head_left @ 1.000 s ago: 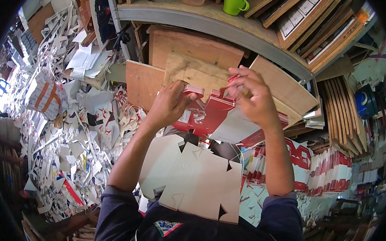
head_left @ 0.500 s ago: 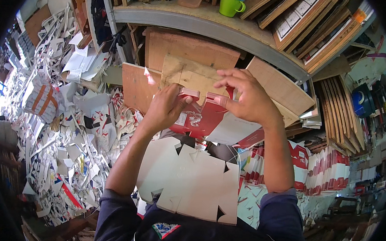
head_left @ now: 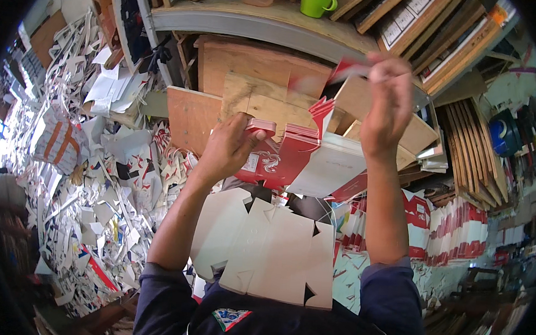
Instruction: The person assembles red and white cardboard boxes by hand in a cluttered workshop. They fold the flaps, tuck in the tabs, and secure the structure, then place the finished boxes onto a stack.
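Hands apart; left grips red-and-white stack by edge.

Nothing's really legible tbh. The red-and-white card stack has a small white label at left and faint print farther right; the shirt wears a triangular badge.

The carton stack stood before the person, with the left hand at its left end and the right hand above its right part. Nearer the torso, between the forearms, lay a carton sheet. Plywood panels leaned behind the stack, under a shelf bearing a cup, slanted boards to its right. Left lay a paper heap; right, past the forearm, more cartons.
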Available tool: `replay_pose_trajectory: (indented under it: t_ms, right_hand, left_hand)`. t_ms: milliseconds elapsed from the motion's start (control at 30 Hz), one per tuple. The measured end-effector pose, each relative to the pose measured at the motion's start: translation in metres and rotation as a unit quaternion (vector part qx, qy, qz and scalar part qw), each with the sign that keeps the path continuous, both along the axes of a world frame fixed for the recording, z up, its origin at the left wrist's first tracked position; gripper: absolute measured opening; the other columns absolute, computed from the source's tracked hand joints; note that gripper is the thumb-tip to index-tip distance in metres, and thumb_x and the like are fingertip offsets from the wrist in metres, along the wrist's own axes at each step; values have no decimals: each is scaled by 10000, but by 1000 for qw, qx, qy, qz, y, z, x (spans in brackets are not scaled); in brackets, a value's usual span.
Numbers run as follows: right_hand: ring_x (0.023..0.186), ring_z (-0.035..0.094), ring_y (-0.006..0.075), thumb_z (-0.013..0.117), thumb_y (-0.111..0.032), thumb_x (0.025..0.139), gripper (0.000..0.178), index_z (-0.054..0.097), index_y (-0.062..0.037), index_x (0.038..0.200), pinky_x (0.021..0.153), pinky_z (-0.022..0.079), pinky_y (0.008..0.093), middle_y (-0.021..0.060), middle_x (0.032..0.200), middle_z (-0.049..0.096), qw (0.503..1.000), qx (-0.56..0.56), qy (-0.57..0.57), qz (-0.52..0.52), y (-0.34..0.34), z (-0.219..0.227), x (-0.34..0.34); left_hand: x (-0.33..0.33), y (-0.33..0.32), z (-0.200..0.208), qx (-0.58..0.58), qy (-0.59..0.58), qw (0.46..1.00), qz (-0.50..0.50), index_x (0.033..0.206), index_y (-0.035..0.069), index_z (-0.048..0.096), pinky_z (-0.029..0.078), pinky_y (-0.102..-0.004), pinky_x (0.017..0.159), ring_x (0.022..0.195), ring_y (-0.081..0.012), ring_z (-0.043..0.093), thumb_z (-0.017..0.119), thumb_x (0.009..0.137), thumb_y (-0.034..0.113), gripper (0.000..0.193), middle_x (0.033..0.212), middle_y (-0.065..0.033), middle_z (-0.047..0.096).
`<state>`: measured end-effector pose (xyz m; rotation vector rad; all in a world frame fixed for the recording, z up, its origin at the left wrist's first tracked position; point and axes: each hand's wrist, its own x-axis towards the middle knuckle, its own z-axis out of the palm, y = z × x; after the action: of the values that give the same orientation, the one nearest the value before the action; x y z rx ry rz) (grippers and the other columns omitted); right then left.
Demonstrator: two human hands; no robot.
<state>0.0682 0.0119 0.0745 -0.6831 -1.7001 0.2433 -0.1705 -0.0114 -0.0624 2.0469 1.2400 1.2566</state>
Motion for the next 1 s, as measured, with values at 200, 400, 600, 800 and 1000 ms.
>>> replay_pose_trajectory:
  t_ms: [200,400,600,800,1000]
  right_hand:
    - [1226,557,378,702,-376,937,512,593,13,1251,1041,450,461,222,1205,636,964,48,-236,-111,39,-31,-2]
    - [1081,651,375,809,-448,838,651,606,10,1254,944,516,413,230,1237,657,919,-296,-230,-127,-18,-48,50]
    - [826,700,368,817,-445,823,466,720,-64,1073,783,537,399,166,868,732,863,-323,-379,-77,-30,-46,50]
    - [833,710,356,813,-440,825,447,737,-91,1093,757,535,406,159,920,746,881,-297,-360,-79,-35,-50,50]
    - [807,713,338,811,-446,824,444,738,-95,1087,740,533,398,153,896,742,880,-293,-368,-61,-27,-56,57]
  left_hand:
    - [3,-5,-3,-41,-108,993,-15,1000,-24,610,490,-429,729,797,-398,612,638,991,275,301,853,-223,613]
    - [2,6,-11,-26,-41,999,-10,1012,-17,591,485,-422,747,831,-401,613,645,994,290,312,893,-216,622]
    - [8,-10,20,-26,-51,998,-6,1207,25,609,517,-342,823,938,-225,666,714,959,291,378,1071,-164,671]
    - [18,-9,56,97,212,972,10,1087,129,712,455,-442,952,1046,-298,637,804,648,205,456,1060,-83,655]
    - [29,6,91,-42,383,922,-34,935,132,774,473,-436,912,951,-301,682,813,663,281,312,927,-92,714]
